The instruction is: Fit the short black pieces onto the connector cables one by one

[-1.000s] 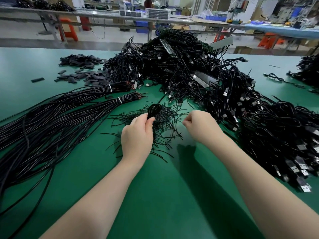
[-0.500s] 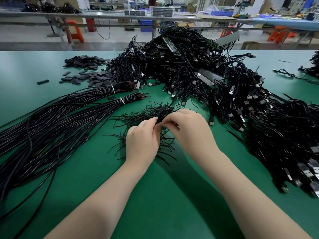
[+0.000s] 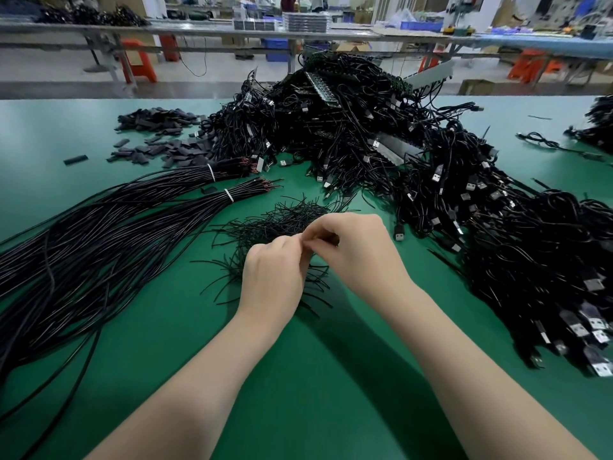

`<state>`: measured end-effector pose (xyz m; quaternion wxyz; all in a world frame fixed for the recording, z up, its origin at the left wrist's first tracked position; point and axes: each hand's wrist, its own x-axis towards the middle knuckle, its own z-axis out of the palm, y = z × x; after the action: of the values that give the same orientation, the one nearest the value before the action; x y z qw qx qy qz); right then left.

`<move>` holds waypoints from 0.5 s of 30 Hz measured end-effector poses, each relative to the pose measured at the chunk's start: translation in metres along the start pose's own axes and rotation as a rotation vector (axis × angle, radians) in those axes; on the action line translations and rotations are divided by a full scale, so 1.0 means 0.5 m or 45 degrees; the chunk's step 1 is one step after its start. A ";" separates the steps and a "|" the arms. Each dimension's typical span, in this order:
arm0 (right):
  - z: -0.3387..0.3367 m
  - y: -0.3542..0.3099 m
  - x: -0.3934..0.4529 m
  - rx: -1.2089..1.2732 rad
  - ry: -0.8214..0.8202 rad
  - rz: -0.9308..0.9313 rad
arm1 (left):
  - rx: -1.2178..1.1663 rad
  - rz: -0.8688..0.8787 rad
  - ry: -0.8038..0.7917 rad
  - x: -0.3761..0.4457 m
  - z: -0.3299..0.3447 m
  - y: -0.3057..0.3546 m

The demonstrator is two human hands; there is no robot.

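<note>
A: Head view: what do the hands hold?

B: The left hand [image 3: 270, 277] and right hand [image 3: 358, 250] meet fingertip to fingertip at centre, fingers curled and pinching something dark between them; what exactly, I cannot tell. Beneath them lies a loose heap of thin short black strands [image 3: 282, 217].

A: And around?

B: At 9 o'clock, long black cables in two bundles tied with white bands [image 3: 132, 214]. At 1 to 3 o'clock, a big tangled pile of black USB connector cables [image 3: 431, 180]. At 11 o'clock, flat black sleeve pieces [image 3: 159, 134] scattered on the green table mat [image 3: 298, 376].
</note>
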<state>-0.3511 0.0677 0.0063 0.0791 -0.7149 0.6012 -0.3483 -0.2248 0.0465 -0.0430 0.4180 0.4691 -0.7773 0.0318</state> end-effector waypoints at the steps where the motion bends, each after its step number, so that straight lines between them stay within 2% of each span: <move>1: -0.001 0.000 0.000 0.005 -0.003 0.005 | 0.010 -0.007 -0.011 0.000 0.001 0.000; 7: -0.036 0.006 0.009 0.049 -0.178 0.009 | 0.063 -0.025 -0.109 0.001 0.001 0.002; 12: -0.061 0.005 0.005 -0.301 -0.154 -0.105 | 0.056 0.028 -0.137 0.003 0.000 0.001; 15: -0.061 0.005 0.006 -0.373 -0.132 -0.236 | 0.045 0.091 -0.124 0.003 0.000 0.002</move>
<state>-0.3711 0.0736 0.0289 -0.0274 -0.7881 0.5721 -0.2254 -0.2260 0.0459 -0.0416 0.3698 0.4494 -0.8123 0.0376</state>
